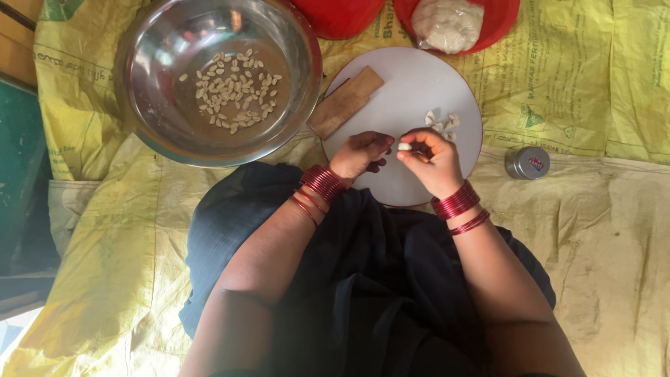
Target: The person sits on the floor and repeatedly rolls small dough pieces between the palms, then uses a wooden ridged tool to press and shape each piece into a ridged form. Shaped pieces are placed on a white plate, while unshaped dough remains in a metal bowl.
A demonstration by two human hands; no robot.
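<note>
Garlic clove is pinched by fingers of both hands, left hand and right hand, above round white board on yellow printed sacks; small silver tin near its right edge.

Two red bowls are cut off by the top edge, and the white lump lying in the right one is blurred. The small white piece pinched between the left hand and right hand is too small to be identified. The steel bowl's upper rim is cropped, and both upper arms are cut off at the bottom edge
</note>
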